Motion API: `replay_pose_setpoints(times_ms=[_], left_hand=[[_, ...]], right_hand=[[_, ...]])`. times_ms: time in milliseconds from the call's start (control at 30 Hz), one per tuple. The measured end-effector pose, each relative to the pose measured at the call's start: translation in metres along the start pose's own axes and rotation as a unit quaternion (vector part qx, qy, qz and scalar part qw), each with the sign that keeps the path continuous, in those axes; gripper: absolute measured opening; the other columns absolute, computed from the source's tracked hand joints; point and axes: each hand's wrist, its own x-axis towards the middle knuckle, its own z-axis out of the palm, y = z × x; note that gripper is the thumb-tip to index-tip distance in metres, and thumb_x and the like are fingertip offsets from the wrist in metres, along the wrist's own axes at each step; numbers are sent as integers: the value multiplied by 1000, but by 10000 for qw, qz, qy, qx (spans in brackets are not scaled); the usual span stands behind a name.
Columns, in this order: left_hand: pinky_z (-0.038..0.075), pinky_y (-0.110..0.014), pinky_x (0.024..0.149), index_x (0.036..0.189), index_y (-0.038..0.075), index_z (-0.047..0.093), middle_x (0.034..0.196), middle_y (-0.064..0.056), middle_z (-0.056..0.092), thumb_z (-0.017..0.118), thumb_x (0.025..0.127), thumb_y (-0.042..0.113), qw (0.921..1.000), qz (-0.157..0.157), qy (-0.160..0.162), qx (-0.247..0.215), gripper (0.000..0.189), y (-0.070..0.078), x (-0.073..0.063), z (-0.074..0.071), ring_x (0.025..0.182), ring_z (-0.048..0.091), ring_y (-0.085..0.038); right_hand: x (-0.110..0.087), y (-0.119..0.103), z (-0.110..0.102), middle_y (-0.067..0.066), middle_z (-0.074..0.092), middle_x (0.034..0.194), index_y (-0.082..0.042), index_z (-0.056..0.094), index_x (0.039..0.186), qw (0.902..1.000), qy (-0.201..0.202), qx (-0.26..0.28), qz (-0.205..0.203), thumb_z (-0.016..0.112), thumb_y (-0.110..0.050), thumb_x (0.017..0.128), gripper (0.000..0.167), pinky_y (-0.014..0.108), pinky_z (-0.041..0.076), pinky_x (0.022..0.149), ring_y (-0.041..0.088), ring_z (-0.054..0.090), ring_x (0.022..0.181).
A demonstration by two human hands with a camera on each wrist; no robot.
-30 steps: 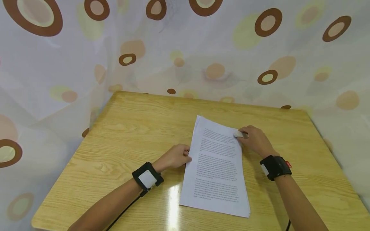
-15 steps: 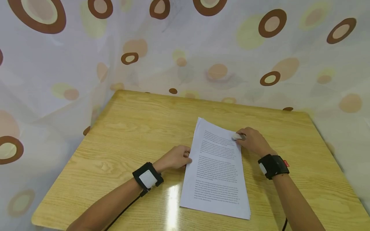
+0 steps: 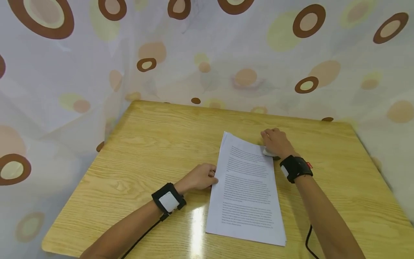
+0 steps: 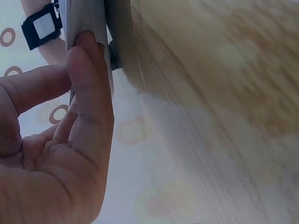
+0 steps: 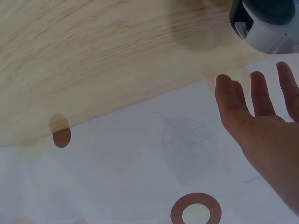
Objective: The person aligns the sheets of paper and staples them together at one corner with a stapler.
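A stack of printed paper sheets (image 3: 247,194) slants over the table, text side up. My left hand (image 3: 202,177) pinches its left edge between thumb and fingers; the left wrist view shows this hand (image 4: 70,121) with the paper edge (image 4: 86,16) at its fingertips. At the top right corner of the stack is a small white stapler (image 3: 268,152) with a dark base, partly hidden by my right hand (image 3: 277,142). In the right wrist view the fingers of that hand (image 5: 261,116) are extended and apart from the stapler (image 5: 271,28).
The pale wooden table (image 3: 155,144) extends around the paper on all sides. A white curtain with brown and beige circles (image 3: 207,54) hangs along its back and sides. A black cable (image 3: 142,237) trails from the left wristband.
My right hand has let go of the stapler and moved up and slightly left above it. The left hand keeps its pinch on the paper sheets.
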Motion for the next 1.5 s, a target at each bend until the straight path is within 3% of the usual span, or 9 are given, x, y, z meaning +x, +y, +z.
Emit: replay_pose_setpoints(times_ms=[267,400,633,1000,1133,1233,1367,1500], left_hand=[[48,-23,55,114,-7,65,86,-6,72,61,93,-4,9999,-71,-55,-93,22,2,-2,4,69,64,-12],[49,-23,55,114,-8,65,87,-6,71,61,93,-4,9999,-87,-11,-61,22,1,-3,4,70,64,-13],[49,-25,55,113,-8,65,87,-8,72,62,92,-6,9998,-148,80,-71,21,-6,-4,2,70,64,-14],[47,-22,54,110,-5,66,83,-4,71,63,92,-6,9997,-188,-169,51,19,-9,-6,8,66,62,-11],[47,-22,55,112,-4,67,83,-3,71,64,92,-6,9996,-73,-277,11,20,-6,-3,8,67,62,-10],[45,-22,55,112,-5,67,82,-4,72,64,90,-7,9996,3,-280,32,22,-5,-2,7,66,61,-11],[45,-22,53,108,-6,68,78,-3,70,64,88,-8,9996,-120,-190,173,21,-12,-1,8,62,59,-10],[43,-21,52,102,-3,69,73,-1,69,65,87,-5,9997,-138,-174,138,15,-18,5,11,59,58,-9]], right_hand=[[21,12,27,37,29,145,3,41,144,9990,-59,-136,410,21,-40,110,58,70,26,103,61,21,133],[27,15,41,37,33,143,1,45,141,9984,221,-363,381,25,-38,109,55,70,30,100,61,26,130],[34,1,54,32,35,143,-4,43,143,9948,404,-637,684,29,-35,108,48,71,23,101,57,26,131],[15,-1,66,31,40,137,-8,43,144,9885,802,-950,856,27,-30,109,44,79,14,100,58,27,130],[10,3,68,31,41,135,-10,44,143,9855,968,-1065,899,26,-32,109,44,80,15,98,58,30,128],[9,7,69,30,39,137,-11,44,144,9876,1002,-814,891,23,-40,109,50,77,20,96,58,32,126],[10,9,72,31,43,139,-7,48,143,9919,954,-357,763,18,-60,104,72,73,24,97,55,36,126],[7,14,68,25,63,115,-2,60,126,9867,1419,-426,666,19,-64,103,78,70,26,98,50,54,108]])
